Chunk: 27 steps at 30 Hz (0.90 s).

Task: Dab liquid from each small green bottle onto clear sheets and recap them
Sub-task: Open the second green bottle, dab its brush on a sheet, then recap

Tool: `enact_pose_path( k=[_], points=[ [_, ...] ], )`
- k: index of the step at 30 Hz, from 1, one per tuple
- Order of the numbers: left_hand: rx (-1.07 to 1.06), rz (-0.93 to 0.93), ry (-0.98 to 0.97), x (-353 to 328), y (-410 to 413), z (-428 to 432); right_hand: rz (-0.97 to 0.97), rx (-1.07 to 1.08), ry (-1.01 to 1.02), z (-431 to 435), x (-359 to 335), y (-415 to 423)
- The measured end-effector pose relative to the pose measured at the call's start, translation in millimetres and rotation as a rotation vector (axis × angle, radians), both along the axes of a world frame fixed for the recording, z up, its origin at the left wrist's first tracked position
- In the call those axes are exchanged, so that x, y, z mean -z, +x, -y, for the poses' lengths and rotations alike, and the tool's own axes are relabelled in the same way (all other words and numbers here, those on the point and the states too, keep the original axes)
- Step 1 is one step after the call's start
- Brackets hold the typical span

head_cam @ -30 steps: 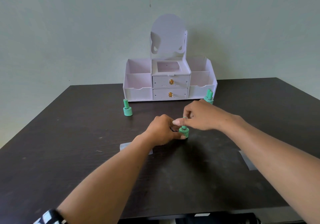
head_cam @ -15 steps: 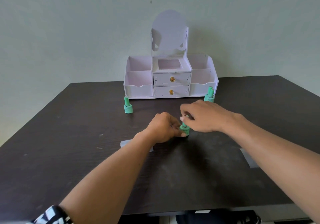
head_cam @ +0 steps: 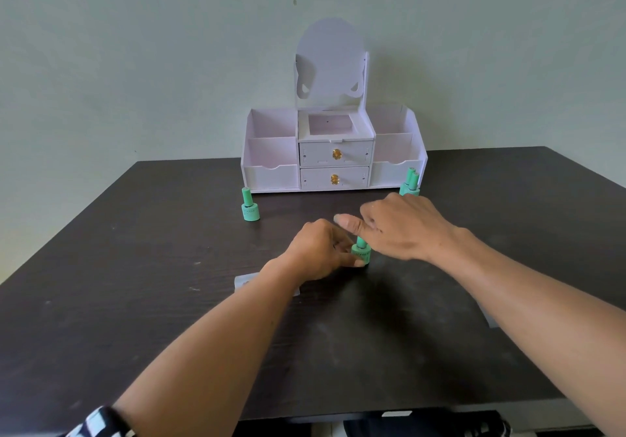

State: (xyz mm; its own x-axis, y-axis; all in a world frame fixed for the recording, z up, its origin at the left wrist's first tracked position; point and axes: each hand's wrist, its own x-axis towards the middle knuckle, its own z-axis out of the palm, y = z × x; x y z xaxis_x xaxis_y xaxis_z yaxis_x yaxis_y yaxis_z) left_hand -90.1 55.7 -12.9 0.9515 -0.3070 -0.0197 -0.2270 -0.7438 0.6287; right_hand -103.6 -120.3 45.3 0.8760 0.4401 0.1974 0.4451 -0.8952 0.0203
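Green bottle upright, cap up, left hand holding base

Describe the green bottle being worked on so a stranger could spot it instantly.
Start at the white drawer organizer at the back of the dark table, then come forward to where both hands meet. The green bottle stands there, its base held by the left hand. The other green bottles stand untouched near the organizer.

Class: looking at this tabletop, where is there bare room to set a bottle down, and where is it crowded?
Free: the dark table left of the left hand, below the lone green bottle, and the far right edge. Crowded: the centre, where both hands meet on a bottle, and beside the white organizer.
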Motion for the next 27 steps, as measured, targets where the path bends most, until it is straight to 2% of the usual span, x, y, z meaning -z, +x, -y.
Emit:
enact_pose_path(
  k=[3,7,9,11,14,18,20,22,24,27],
  points=[
    [0.009,-0.003,-0.013,-1.5,-1.1,-0.7,-0.078,-0.050,-0.010,1.5,-1.4,-1.1],
    [0.001,0.000,-0.007,-1.6,-2.6,0.3,0.016,0.009,-0.035,-0.2,2.4,-3.8],
    [-0.001,0.010,-0.017,-1.2,-2.7,0.4,-0.034,-0.004,0.012,2.8,4.1,-4.2],
    [0.002,0.004,-0.021,-2.7,-3.1,0.8,-0.064,-0.014,-0.033,1.8,5.7,-5.0],
    [-0.005,-0.016,-0.008,-4.2,-3.4,1.3,0.001,0.024,-0.046,0.0,7.8,-4.2],
    [-0.006,0.003,-0.026,-3.6,-4.7,0.9,-0.081,-0.018,-0.005,2.5,7.8,-5.3],
    [-0.012,0.004,-0.014,-4.2,-4.3,1.0,-0.033,0.015,-0.060,-0.1,9.2,-5.7],
    [-0.018,-0.009,-0.006,-4.3,-3.5,1.1,0.006,0.034,-0.024,-0.3,10.7,-5.9],
    [-0.009,-0.014,-0.013,-4.1,-3.6,1.2,-0.044,0.004,0.032,2.0,11.4,-6.9],
    [-0.002,0.002,-0.015,-4.6,-4.2,1.1,-0.063,-0.001,-0.034,1.3,12.2,-7.6]
  ],
)
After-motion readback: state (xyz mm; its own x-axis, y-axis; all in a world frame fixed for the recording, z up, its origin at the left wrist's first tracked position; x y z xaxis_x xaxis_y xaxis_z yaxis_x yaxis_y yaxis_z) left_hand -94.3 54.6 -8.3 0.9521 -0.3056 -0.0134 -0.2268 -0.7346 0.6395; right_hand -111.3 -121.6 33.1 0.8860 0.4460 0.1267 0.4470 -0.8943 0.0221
